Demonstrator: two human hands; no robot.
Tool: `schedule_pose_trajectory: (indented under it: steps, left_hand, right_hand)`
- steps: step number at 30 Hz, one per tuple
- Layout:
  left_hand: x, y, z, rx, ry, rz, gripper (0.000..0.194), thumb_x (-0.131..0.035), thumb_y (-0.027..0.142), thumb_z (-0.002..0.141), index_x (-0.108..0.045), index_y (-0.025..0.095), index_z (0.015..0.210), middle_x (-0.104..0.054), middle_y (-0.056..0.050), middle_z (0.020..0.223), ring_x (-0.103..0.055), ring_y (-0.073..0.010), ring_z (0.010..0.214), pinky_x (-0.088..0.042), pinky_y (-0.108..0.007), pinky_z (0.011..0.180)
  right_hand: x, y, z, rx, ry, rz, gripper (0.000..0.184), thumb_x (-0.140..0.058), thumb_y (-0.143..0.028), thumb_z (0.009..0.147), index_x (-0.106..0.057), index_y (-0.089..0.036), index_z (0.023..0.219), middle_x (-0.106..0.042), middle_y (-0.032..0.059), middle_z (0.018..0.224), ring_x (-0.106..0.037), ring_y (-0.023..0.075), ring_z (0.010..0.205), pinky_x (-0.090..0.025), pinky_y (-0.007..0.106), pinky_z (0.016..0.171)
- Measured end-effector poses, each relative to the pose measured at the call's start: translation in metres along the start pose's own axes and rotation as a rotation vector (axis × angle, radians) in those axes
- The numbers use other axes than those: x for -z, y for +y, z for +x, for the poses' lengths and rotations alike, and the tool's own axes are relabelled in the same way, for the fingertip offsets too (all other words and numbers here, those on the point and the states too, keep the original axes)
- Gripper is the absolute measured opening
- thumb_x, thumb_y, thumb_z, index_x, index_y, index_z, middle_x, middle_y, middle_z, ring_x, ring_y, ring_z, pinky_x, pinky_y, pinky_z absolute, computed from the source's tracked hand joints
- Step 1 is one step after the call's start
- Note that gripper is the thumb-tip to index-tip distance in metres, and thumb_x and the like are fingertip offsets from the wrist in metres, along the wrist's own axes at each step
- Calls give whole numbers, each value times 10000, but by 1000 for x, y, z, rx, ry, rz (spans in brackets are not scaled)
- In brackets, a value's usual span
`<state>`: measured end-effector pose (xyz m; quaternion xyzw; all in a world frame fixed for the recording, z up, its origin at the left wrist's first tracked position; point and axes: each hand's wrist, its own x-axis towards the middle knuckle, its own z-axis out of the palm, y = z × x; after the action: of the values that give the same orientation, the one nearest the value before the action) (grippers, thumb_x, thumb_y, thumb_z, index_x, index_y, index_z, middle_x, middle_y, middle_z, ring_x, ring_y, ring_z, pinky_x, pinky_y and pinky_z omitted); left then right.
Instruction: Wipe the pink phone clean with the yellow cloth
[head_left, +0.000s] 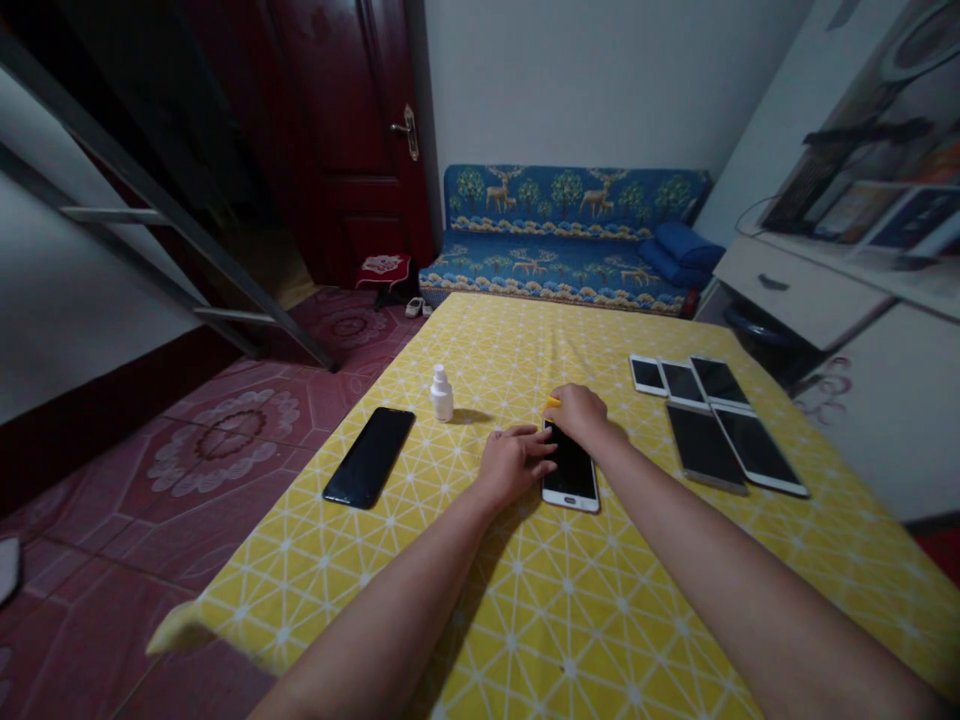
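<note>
Item, one white-framed phone (pixel 572 475): lying face up on the desk (pixel 540 620), between our hands. Left hand (pixel 514 465): fingers spreading loosely, grasping nothing, resting along the screen's left side. Right hand (pixel 581 412): grip curling closed around a yellow item (pixel 553 402), mostly hidden, at the phone's far end. We are apparently working there; the next move is seemingly calling for steady left fingers.
</note>
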<state>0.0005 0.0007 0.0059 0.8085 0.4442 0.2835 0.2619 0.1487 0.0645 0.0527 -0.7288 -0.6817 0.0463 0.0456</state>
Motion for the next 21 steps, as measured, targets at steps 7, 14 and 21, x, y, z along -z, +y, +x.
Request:
schedule_pose_trajectory:
  steps: [7,14,21]
  left_hand:
    - [2,0,-1,-3,4,-25,318,-735,277,815,-728,286,1132,-669,-12,1282,-546,-234,1280,-414,-410,1097]
    - [-1,-1,-1,45,14,-63,312,-744,274,805,-737,294,1116,-663,-4,1288,-551,-248,1267,-413,-441,1100]
    - [-1,-1,-2,45,21,-85,313,-754,259,796,-741,273,1109,-666,-13,1283,-549,-254,1271,-408,-447,1103]
  right_hand:
    - [-3,3,0,51,-13,41,175,-676,-338,771,-754,-243,896,-754,71,939,-670,195,854,-391,243,625]
    - [-2,54,-9,-55,39,94,209,-678,-347,800,-732,-192,929,-738,101,937,-656,209,836,-359,257,617]
    - [-13,78,-44,-88,56,192,185,-659,-367,805,-699,-186,811,-695,57,748,-587,168,658,-327,260,582]
